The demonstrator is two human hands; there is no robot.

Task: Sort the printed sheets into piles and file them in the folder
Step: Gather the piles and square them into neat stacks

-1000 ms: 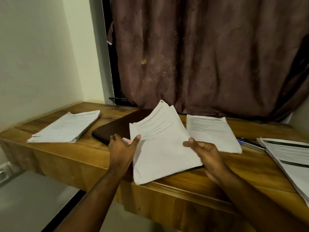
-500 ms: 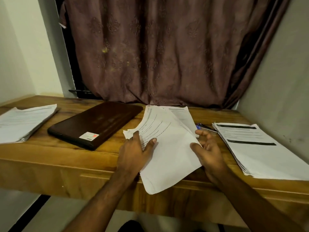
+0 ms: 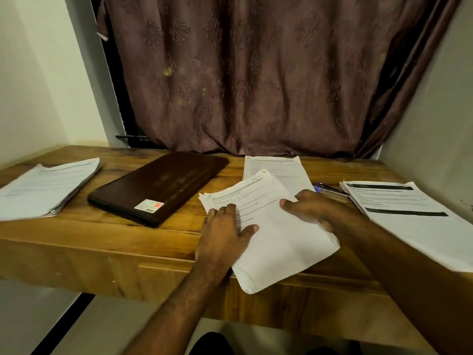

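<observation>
Folder [image 3: 163, 187] sticker [image 3: 149, 206] unreadable. Sheet text blurred. Left hand [image 3: 225, 231] presses flat on bundle [image 3: 276, 234]; right hand [image 3: 314, 207] grips its edge.

This looks like a room in a home used as a small study corner. A wooden bench [image 3: 76, 242] is built wall to wall into a narrow alcove, with plain pale walls [image 3: 33, 80] at 9 and 3 o'clock. At 12 o'clock a heavy brown patterned curtain [image 3: 256, 80] hangs down to the benchtop. Stacks of printed sheets [image 3: 46, 188] at 10 o'clock, a dark brown folder [image 3: 163, 185] at 11 o'clock and a pen [image 3: 326, 187] at 1 o'clock suggest paperwork done at home.
</observation>
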